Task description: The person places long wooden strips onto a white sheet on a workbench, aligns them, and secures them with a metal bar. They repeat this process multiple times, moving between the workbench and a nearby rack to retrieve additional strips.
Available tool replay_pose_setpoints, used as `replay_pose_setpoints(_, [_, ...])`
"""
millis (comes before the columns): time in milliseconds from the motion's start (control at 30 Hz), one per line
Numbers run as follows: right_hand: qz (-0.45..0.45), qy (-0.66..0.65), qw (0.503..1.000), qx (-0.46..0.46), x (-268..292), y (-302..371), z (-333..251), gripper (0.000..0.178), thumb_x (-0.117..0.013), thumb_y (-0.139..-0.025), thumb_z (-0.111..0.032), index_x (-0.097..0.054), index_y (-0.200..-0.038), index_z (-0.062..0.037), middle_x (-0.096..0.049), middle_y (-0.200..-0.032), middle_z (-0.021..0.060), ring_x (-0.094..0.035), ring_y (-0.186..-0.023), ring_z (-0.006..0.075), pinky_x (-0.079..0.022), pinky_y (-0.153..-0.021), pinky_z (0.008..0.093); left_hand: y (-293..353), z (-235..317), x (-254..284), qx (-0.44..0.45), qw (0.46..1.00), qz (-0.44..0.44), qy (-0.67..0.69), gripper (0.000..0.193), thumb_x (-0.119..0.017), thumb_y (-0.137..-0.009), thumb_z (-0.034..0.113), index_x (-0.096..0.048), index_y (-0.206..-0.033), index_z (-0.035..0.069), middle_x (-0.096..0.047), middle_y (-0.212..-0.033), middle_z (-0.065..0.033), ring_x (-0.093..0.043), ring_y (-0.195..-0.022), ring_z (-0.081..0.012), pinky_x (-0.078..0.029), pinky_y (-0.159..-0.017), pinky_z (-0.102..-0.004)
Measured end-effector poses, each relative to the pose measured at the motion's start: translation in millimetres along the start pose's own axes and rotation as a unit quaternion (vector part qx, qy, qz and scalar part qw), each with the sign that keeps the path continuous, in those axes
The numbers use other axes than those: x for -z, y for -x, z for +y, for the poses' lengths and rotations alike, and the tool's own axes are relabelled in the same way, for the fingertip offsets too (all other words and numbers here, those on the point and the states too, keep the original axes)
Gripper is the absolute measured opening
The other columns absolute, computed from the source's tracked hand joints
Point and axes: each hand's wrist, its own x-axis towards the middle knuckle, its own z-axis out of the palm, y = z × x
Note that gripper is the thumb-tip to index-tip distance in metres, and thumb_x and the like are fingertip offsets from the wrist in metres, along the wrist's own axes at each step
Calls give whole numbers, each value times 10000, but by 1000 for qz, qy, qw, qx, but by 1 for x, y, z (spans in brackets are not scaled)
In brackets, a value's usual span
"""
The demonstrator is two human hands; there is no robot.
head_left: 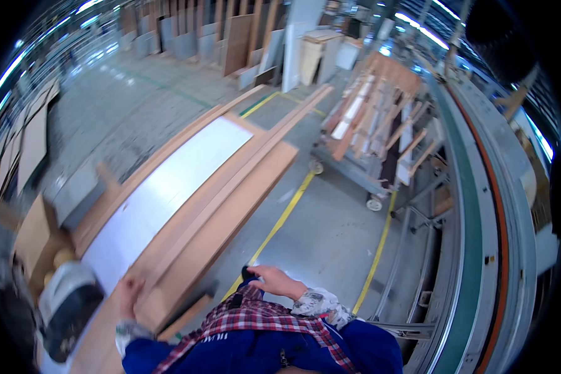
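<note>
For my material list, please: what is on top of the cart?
Brown strips and white strips lie loosely piled on the cart. Whatever lies under them is covered and cannot be seen.

White panel [174, 171] on your left: smooth, glossy, throws back light. Brown boards [254, 188] alongside it: wood-look, smooth, matt. Floor [330, 218]: grey, smooth, slight sheen. Cart [349, 167] far right: dull metal frame, wood-look offcuts [380, 112] on top. Rail [511, 181] on your right: smooth metal, matt green band [469, 206]. Near: your checked garment [255, 319], blue garment [230, 355] and patterned sleeve [321, 304], all matt cloth.
</note>
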Motion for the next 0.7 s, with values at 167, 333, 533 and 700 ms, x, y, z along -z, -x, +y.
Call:
replay_pose_setpoints(167, [-60, 57, 996, -14, 56, -62, 54, 478, -604, -824, -302, -510, -1202, -24, -568, -1132, 193, -546, -1028, 339, -448, -854, 408, -15, -148, -3, -36, 988, 114, 99, 300, -780, -605, 134, -515, -706, 36, -490, -643, -15, -443, -580, -99, -375, -478, -246])
replay_pose_setpoints(333, [13, 30, 999, -27, 112, -107, 94, 464, -624, -813, -277, -521, -1173, -3, -607, -1065, 177, -585, -961, 327, -466, -820, 390, -55, 9, -53, 14, 992, 124, -26, 297, -780, -609, 150, -511, -671, 39, -477, -601, -6, -432, -552, -97, -367, -466, -254])
replay_pose_setpoints(533, [-107, -109, 987, 43, 137, -208, 107, 433, -655, -797, -235, -547, -1123, 29, -641, -996, 135, -630, -845, 197, -499, -726, 307, -75, 109, -63, 48, 989, 124, -62, 301, -780, -613, 168, -506, -627, 43, -460, -551, 6, -419, -518, -95, -358, -451, -263])
replay_pose_setpoints(700, [-361, -271, 892, -11, 162, -285, 76, 409, -595, -860, -348, -575, -1119, -32, -637, -1001, 51, -605, -768, 114, -480, -609, 242, -13, 156, -48, 108, 978, 166, -60, 311, -779, -617, 184, -502, -592, 46, -446, -509, 15, -408, -489, -93, -351, -438, -271])
